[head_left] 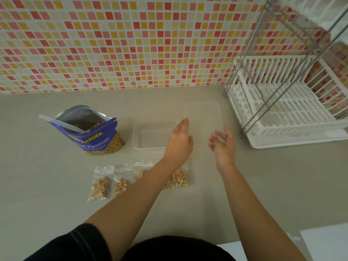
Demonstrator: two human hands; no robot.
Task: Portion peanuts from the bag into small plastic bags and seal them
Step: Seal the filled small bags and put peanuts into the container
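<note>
An open blue peanut bag (98, 136) stands at the left of the counter with a white spoon (62, 123) in its mouth. Several small clear bags holding peanuts (101, 185) lie in a row in front; my left forearm crosses over the middle ones, and one bag (181, 178) shows to its right. My left hand (179, 142) hovers with straight fingers over the right end of a clear plastic container (150, 136). My right hand (223, 143) hangs with loosely curled fingers near the clear lid (202, 112), holding nothing.
A white dish rack (286, 104) in a metal frame stands at the right, against the tiled wall (131, 44). A white surface (323, 242) shows at the bottom right corner. The beige counter (47, 185) stretches left and front.
</note>
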